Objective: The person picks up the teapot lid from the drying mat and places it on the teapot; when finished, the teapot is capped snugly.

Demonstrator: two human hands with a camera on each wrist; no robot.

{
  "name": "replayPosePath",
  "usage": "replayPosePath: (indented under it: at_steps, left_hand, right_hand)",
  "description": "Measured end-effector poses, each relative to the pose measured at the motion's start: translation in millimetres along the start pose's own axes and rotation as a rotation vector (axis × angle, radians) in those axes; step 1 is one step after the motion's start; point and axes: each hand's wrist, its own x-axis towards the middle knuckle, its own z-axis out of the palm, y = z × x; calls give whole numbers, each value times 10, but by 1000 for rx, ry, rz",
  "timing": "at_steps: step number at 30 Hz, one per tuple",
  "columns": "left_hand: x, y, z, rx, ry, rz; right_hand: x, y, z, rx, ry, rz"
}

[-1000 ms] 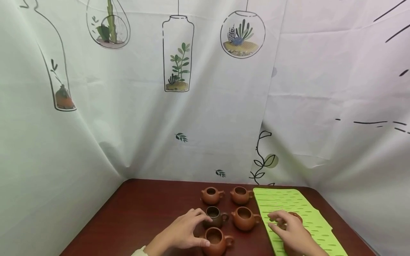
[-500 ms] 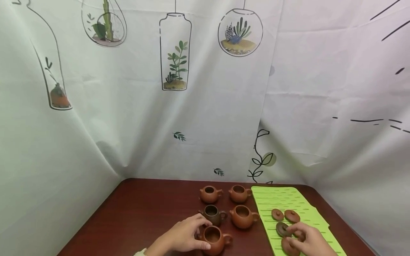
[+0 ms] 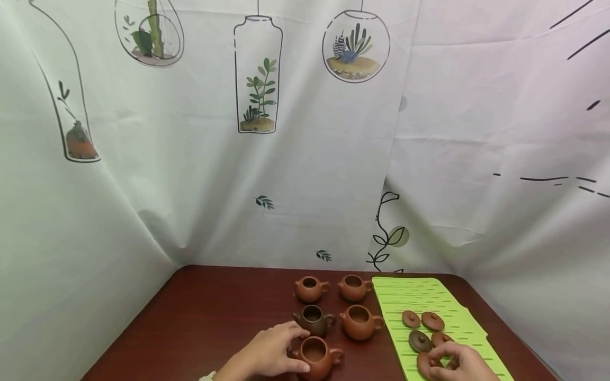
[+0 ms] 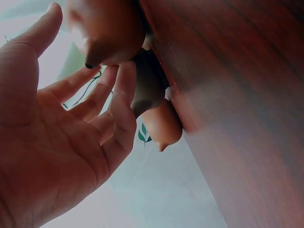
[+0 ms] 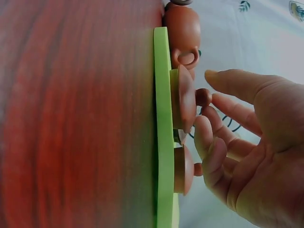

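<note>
In the head view, my left hand [image 3: 271, 349] reaches round the spout side of the nearest lidless brown clay teapot [image 3: 318, 352], fingers at its rim and thumb against its near side. The left wrist view has the fingertips right at the teapot's body [image 4: 107, 31], by the spout. My right hand [image 3: 459, 362] is low over the front brown teapot lid [image 3: 423, 365]. In the right wrist view, fingertips are right at that lid's knob [image 5: 203, 97], with the thumb a little apart from it. A dark lid [image 3: 419, 341] and several brown lids lie close by.
Behind the held teapot stand a dark teapot [image 3: 312, 319] and several brown teapots, among them a larger one [image 3: 358, 323], all lidless. The lids rest on a green ridged mat [image 3: 405, 291] at the right of the dark red table [image 3: 214, 301]. A printed cloth [image 3: 305, 174] hangs behind.
My right hand has come down from above the lids, moving toward me and right to the front lid, uncovering the others. My left hand has drawn in around the nearest teapot.
</note>
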Motion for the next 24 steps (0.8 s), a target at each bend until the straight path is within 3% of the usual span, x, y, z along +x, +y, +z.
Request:
replayPosePath:
  at_steps: [7, 12, 17, 24]
  left_hand:
    - [18, -38, 13, -52, 12, 6]
    - [41, -49, 22, -79, 8, -18]
    - [58, -43, 13, -72, -18, -35]
    - [91, -57, 0, -96, -25, -48]
  right_hand:
    - [19, 35, -41, 36, -42, 1]
    - [51, 50, -63, 50, -85, -63]
    - [62, 76, -69, 191, -170, -72]
    - [76, 28, -41, 195, -155, -43]
